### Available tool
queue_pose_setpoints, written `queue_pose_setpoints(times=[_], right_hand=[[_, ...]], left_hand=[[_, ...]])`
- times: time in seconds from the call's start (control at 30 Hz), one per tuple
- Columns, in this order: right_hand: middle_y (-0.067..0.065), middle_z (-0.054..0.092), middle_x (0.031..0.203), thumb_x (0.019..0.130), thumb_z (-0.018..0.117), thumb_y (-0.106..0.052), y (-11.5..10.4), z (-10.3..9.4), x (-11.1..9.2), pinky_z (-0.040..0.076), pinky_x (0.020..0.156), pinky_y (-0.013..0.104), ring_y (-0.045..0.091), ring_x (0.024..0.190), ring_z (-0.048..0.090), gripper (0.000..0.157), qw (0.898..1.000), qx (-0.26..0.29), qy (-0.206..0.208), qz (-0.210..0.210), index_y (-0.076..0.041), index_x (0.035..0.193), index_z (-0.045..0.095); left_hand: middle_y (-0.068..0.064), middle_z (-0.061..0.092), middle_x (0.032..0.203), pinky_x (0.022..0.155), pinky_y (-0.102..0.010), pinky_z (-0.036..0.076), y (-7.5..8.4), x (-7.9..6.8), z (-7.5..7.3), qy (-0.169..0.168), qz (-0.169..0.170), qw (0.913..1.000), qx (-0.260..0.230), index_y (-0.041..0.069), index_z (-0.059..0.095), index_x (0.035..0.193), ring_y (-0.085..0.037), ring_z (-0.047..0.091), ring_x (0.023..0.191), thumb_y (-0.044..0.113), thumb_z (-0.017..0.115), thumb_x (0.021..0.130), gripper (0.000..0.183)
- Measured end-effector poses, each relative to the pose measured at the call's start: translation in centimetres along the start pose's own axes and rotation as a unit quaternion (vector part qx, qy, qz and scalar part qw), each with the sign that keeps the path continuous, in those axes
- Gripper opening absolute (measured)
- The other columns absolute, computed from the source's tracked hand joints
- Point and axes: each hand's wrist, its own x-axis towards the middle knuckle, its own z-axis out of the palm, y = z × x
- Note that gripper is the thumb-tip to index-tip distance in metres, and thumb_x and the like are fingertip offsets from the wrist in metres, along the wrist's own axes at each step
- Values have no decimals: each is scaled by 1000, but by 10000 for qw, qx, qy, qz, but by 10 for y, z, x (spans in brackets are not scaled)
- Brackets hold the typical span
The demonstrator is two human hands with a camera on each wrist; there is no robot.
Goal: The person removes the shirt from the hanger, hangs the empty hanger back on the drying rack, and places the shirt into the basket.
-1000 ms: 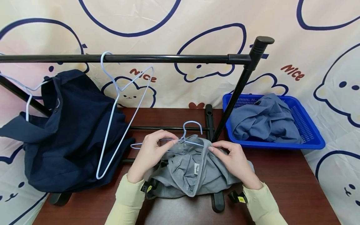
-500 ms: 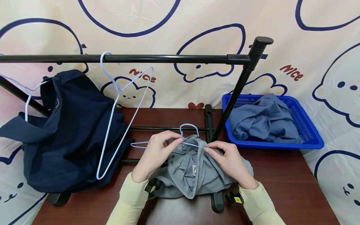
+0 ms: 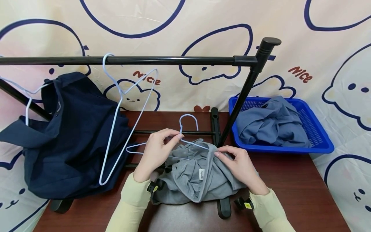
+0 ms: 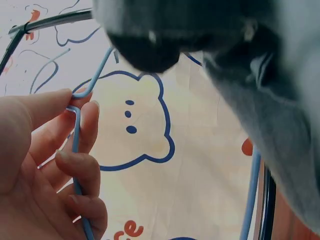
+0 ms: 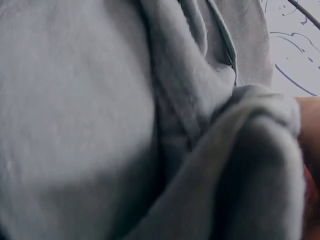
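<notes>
Grey, probably soft, light and limp, the garment (image 3: 185,188) lies bunched over the brown tabletop (image 3: 292,190); its upper edge, pinched by your right grip (image 3: 239,164), looks a good hold. Your left grip (image 3: 157,149) pinches the hanger (image 4: 77,127) at its neck; it should feel stiff and slick. A black rack (image 3: 174,60) stands on the tabletop, a printed backdrop (image 3: 214,16) behind.

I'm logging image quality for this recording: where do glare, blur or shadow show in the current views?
Head view: mostly sharp, pale glare on the brown table; left wrist view: grey garment blurred up close, left hand and light-blue hanger clearer; right wrist view: garment fills most of the picture, soft, with dark shadow in its folds.
</notes>
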Motion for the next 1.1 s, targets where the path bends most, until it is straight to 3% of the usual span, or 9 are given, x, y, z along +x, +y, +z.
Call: queue_pose_setpoints(times=[0.17, 0.37, 0.73, 0.97, 1.1], right_hand=[[-11, 73, 101, 93, 78, -23, 6, -5, -3, 50, 76, 26, 9, 88, 65, 11, 9997, -239, -13, 41, -22, 104, 79], [-11, 73, 103, 92, 78, -16, 17, -14, -10, 51, 73, 30, 9, 87, 64, 14, 9989, -473, -47, 18, -21, 106, 79], [-2, 72, 110, 97, 71, -10, 26, -26, -16, 49, 64, 29, 12, 73, 61, 21, 9983, -297, -376, 320, -16, 117, 75], [3, 72, 110, 97, 69, -4, 31, -35, -20, 47, 62, 28, 11, 66, 58, 23, 9975, -410, -351, 453, -11, 118, 74], [2, 72, 109, 96, 71, -7, 30, -35, -20, 46, 63, 27, 11, 69, 58, 22, 9974, -539, -288, 369, -11, 117, 75]], left_hand=[[11, 71, 93, 48, -32, 40, -2, 2, -2, 28, -186, 9998, 107, 19, 80, 105, -11, 47, 54, 27, 70, 99, 14], [10, 72, 89, 53, -31, 44, -3, 4, -6, 120, -363, 9993, 53, 16, 80, 109, -11, 56, 63, 28, 69, 100, 18], [8, 75, 90, 55, -31, 46, -11, 3, -14, 319, -591, 9977, -65, 15, 79, 115, -6, 65, 72, 24, 69, 100, 20], [-2, 75, 88, 57, -33, 42, -19, 3, -30, 790, -1158, 9899, 193, 14, 77, 119, -15, 65, 71, 28, 64, 103, 25], [-4, 75, 89, 64, -36, 43, -22, 2, -36, 728, -1423, 9869, 235, 12, 76, 121, -21, 67, 79, 26, 62, 104, 26]])
